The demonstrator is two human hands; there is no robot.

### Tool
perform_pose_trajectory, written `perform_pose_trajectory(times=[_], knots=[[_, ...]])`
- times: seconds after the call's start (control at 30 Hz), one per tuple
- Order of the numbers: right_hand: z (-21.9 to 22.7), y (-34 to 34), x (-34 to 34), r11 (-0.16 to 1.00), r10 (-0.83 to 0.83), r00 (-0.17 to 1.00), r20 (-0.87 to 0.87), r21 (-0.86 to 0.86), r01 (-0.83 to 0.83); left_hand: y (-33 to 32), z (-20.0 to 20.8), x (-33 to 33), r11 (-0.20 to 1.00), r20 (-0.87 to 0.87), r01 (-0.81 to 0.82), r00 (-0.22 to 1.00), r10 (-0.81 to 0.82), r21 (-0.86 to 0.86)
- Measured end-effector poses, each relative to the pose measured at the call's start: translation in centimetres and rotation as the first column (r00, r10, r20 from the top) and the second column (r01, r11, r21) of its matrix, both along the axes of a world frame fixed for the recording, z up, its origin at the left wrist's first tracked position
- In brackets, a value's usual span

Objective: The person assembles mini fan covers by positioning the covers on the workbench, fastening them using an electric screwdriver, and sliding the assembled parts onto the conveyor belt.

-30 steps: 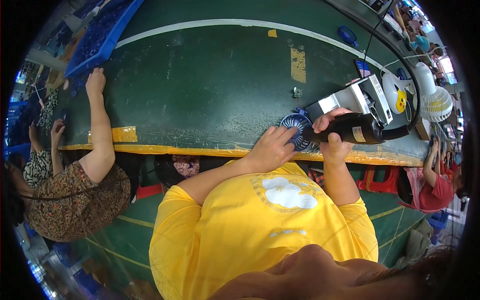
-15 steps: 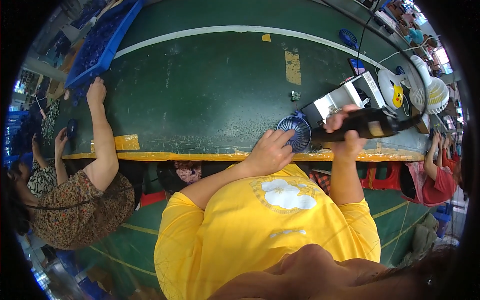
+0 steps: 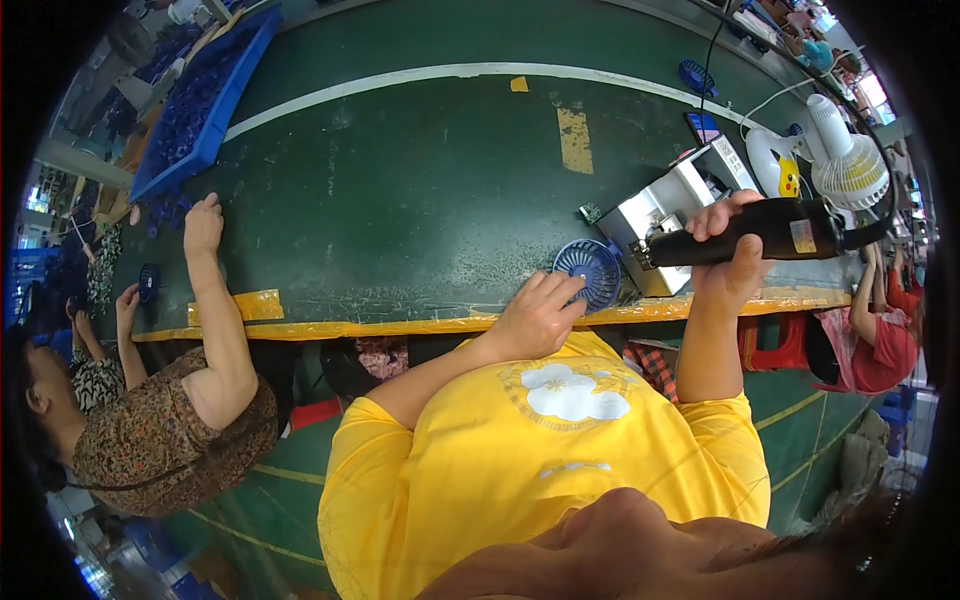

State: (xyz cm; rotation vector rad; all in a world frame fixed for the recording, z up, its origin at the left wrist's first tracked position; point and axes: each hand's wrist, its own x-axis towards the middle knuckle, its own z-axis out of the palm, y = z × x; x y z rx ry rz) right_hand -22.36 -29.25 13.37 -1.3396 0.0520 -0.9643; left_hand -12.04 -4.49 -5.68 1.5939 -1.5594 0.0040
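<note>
A black electric screwdriver (image 3: pixel 745 232) lies nearly level in my right hand (image 3: pixel 732 240), fingers wrapped round its body. Its tip points left, in front of the silver metal box (image 3: pixel 665 215), just right of a small blue fan (image 3: pixel 590 276). That fan rests on the green bench with its round grille up and a small green circuit board (image 3: pixel 591 212) beside it. Over the grille's left rim, my left hand (image 3: pixel 543 312) has thumb and fingers drawn together; what they pinch, if anything, is too small to make out.
White fans (image 3: pixel 850 170) and another blue fan (image 3: pixel 697 76) stand at the far right. A blue tray (image 3: pixel 215 130) of blue parts sits far left. A co-worker's hand (image 3: pixel 203 225) reaches toward it. The screwdriver's cable (image 3: pixel 880 225) loops up on the right.
The screwdriver has moved up and right, its tip from beside the fan to the front of the box. My left fingers have drawn back from the grille's middle toward its left rim.
</note>
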Motion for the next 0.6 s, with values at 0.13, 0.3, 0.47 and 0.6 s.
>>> perform_pose_trajectory(times=[0.13,0.3,0.47,0.6], knots=[[-2.5,2.8,1.6,0.993,0.09,0.995,0.035,0.068,-0.092,0.0,0.1,0.3,1.0,0.011,0.009,1.0,-0.009,-0.013],[-4.9,5.9,3.9,0.966,0.235,0.972,-0.029,0.118,-0.23,0.6,0.2,0.7,0.999,0.011,0.022,1.0,-0.022,-0.026],[-6.6,6.8,6.1,0.943,0.317,0.945,-0.081,0.136,-0.305,1.2,-0.3,1.9,1.0,0.021,-0.024,0.999,0.025,-0.016],[-7.6,6.9,7.5,0.941,0.334,0.926,-0.175,0.123,-0.316,1.4,-1.1,3.3,0.995,0.031,-0.101,0.994,0.101,0.005]])
